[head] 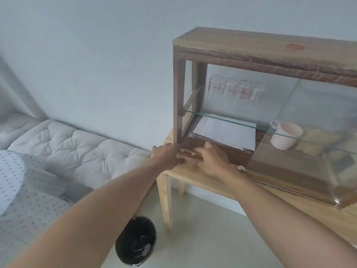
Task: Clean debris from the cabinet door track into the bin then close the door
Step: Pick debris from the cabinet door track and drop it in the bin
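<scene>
A wooden cabinet [251, 45] with glass sides stands on a light wooden table [193, 176]. Its glass sliding door [301, 136] is slid to the right, so the left half is open. Small pale bits of debris [186, 151] lie in the bottom door track [188, 156] at the left corner, and another bit [241, 168] rests further right. My left hand [166, 155] is cupped against the track's left end at the table corner. My right hand [211, 158] lies over the track just to the right, fingers pointing toward the debris. A black bin [136, 240] stands on the floor below.
Inside the cabinet are several glass beakers [235, 89] on a glass shelf, a sheet of paper [226, 134] and a pale mug [286, 135]. A quilted white mattress [73, 144] and dotted bedding [23, 190] lie at the left. A pale wall is behind.
</scene>
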